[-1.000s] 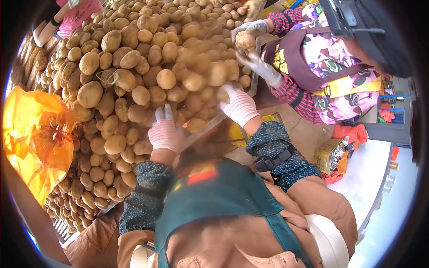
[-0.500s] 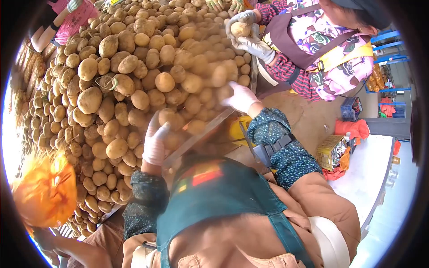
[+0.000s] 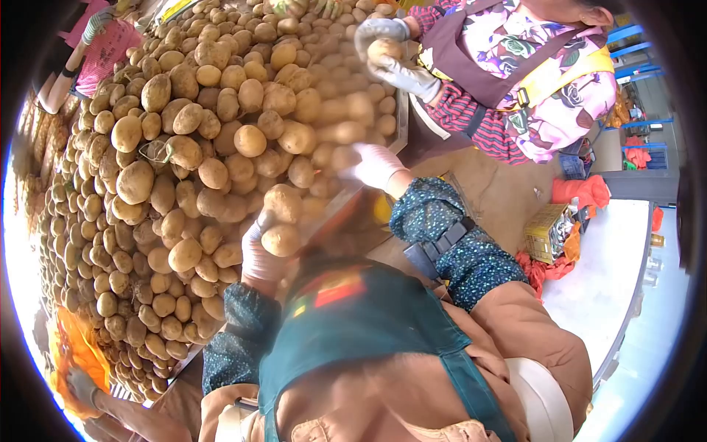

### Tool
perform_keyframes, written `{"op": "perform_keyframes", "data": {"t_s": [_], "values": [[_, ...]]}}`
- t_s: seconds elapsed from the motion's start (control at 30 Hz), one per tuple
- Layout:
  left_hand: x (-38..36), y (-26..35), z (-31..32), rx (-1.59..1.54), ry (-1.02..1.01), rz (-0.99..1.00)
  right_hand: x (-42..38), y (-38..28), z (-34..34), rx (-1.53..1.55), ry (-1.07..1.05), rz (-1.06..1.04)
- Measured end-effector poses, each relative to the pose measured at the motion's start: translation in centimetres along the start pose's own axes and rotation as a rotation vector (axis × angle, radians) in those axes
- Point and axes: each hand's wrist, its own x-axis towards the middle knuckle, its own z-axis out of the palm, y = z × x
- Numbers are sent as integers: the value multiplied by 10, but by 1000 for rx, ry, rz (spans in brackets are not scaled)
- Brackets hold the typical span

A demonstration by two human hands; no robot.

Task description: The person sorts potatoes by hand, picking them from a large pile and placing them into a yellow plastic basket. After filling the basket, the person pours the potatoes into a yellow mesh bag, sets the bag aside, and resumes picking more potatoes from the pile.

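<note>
View: looking down from the wearer's head over a green apron bib [image 3: 353,324] onto a huge heap of tan, dusty potatoes [image 3: 191,147] filling the left and far part of the scene.
Left hand [image 3: 259,254]: in a pale pink knit glove, near the body at the heap's near edge; its grip is closed around a round tan potato [image 3: 280,239], held just above the glove.
Second potato: a larger tan potato [image 3: 283,202] sits just beyond the held one, touching it; whether the left hand also carries it cannot be told.
Right hand [image 3: 377,165]: in a white knit glove, reaching to the heap's right edge among blurred potatoes; whether its grip is open or closed cannot be told.
Sleeves: both forearms wear dark blue speckled sleeve covers [image 3: 442,236].
Tabletop edge: a metal rim [image 3: 403,118] runs along the heap's right side.
Co-worker, far right: a person in a floral top and purple apron [image 3: 515,66] holds one potato [image 3: 384,50] between two grey gloves.
Other people: a pink-sleeved arm [image 3: 96,44] at far left; a gloved hand on an orange mesh sack [image 3: 77,361] at near left.
Floor, right: a yellow cardboard box [image 3: 549,232].
</note>
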Motion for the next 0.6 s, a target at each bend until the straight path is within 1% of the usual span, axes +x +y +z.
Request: {"op": "perform_keyframes", "data": {"t_s": [0.07, 0.1, 0.17, 0.2, 0.27, 0.37, 0.4, 0.5, 0.53, 0.6], "values": [[0, 0, 21, -49, 31, 8, -7, -1, 0, 49, 23, -35], [5, 0, 19, -59, -11, -3, -11, 10, 10, 30, 117, -132], [17, -2, 4, -84, -90, -32, -31, 15, 12, 126, 180, -244], [20, -1, 7, -31, -141, -54, -40, 20, 15, 248, 203, -313], [21, -7, 19, -37, -135, -107, -60, 31, 18, 491, 261, -445], [28, -19, 32, 21, -141, -159, -99, 39, 9, 1270, -50, -247], [31, -25, 36, 53, -148, -170, -104, 52, 11, 1253, -48, -292], [37, -41, 55, 137, -169, -257, -135, 82, 17, 1511, -130, -189], [44, -49, 54, 162, -199, -277, -142, 94, 25, 1532, -81, -205], [52, -63, 67, 217, -263, -340, -165, 113, 30, 1633, -41, -135]]}}
